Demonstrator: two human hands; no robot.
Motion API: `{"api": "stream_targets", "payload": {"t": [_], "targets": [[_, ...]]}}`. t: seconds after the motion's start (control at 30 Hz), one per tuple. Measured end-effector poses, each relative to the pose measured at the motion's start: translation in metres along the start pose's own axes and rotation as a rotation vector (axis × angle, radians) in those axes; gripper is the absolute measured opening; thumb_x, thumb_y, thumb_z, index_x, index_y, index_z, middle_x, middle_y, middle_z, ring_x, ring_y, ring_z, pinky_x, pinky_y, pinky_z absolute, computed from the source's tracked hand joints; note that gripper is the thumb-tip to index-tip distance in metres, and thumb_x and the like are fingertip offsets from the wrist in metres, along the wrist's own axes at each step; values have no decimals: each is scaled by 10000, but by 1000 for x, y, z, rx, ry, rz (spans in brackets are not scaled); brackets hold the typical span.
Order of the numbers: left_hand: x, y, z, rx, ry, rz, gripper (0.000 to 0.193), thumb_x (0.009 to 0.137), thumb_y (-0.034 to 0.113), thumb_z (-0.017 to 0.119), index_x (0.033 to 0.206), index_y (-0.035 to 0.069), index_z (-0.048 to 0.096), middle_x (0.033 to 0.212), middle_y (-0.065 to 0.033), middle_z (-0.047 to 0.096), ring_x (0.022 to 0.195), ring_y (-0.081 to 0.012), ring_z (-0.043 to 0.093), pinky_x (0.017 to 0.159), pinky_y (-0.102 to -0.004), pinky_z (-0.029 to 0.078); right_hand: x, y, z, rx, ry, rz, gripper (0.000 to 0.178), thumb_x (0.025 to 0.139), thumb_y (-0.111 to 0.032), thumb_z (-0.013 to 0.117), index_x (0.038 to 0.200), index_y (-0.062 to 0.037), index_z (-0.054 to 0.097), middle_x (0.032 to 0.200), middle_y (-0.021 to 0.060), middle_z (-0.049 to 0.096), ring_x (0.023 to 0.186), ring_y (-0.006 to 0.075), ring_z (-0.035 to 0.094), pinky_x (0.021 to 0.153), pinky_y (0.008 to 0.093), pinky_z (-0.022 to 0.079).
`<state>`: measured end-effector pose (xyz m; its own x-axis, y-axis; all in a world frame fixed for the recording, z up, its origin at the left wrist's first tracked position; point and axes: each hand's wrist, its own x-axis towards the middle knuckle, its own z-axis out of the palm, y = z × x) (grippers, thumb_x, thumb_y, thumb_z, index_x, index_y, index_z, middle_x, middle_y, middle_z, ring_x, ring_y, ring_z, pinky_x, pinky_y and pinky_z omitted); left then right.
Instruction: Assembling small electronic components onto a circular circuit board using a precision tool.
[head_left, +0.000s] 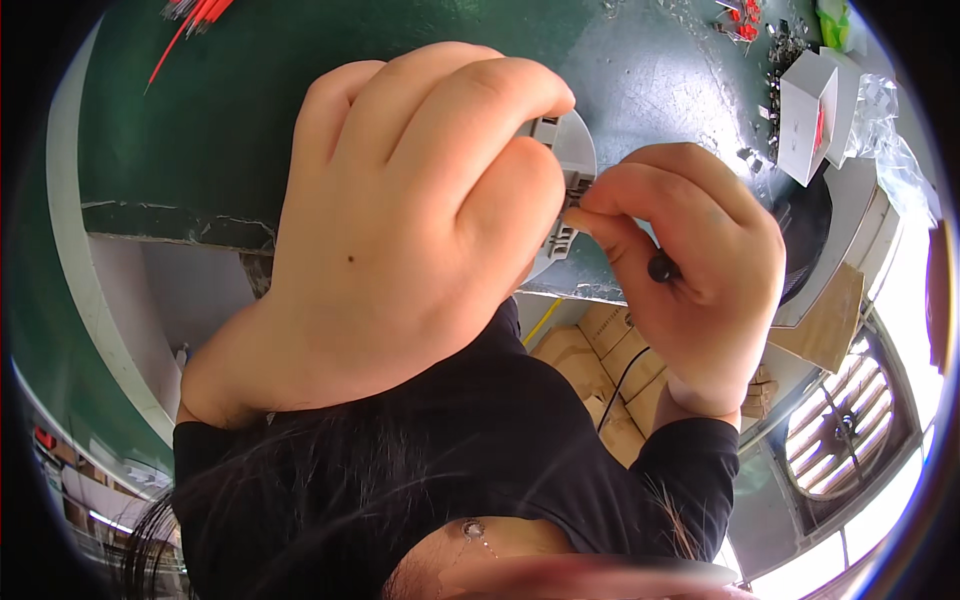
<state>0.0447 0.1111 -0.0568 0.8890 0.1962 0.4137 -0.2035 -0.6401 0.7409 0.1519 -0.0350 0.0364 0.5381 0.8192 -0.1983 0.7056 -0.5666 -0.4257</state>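
Note:
My left hand (400,210) is curled over a round light-grey plastic part (575,140) at the front edge of the green work surface and hides most of it. Small grey slotted blocks (562,241) stand on that part's face. From the right, my right hand (700,225) has thumb and index finger pinched together against the blocks. A dark rod-like thing with a round black end (662,266) sticks out of this hand's grip, next to the palm; the rest is hidden by the fingers. Whatever lies between the pinched fingertips is too small to make out.
Red wires (200,15) lie at the far left of the green work surface (190,150). Loose small metal pieces (785,45), a white box (805,115) and clear plastic bags (880,120) are at the right. Cardboard boxes (590,365) stand below, near a fan (840,425).

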Motion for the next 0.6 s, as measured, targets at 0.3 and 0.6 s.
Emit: {"api": "stream_targets", "payload": {"t": [0.3, 0.6], "targets": [[0, 3, 0, 4, -13, -30, 244, 639, -64, 725, 802, 52, 585, 1173, -120, 669, 1048, -328, 657, 872, -414, 503, -38, -16, 8, -770, 37, -160, 209, 807, -86, 724, 1005, -143, 752, 1008, -17, 708, 710, 107, 585, 670, 281, 442], [-1, 5, -5, 35, -52, -31, 234, 674, -38, 731, 827, 69, 590, 1199, -115, 669, 1069, -325, 651, 888, -402, 489, -31, 11, -9, -137, 22, -189, 115, 932, -151, 674, 1030, -157, 735, 837, -56, 674, 613, 93, 509, 606, 280, 381]]}}
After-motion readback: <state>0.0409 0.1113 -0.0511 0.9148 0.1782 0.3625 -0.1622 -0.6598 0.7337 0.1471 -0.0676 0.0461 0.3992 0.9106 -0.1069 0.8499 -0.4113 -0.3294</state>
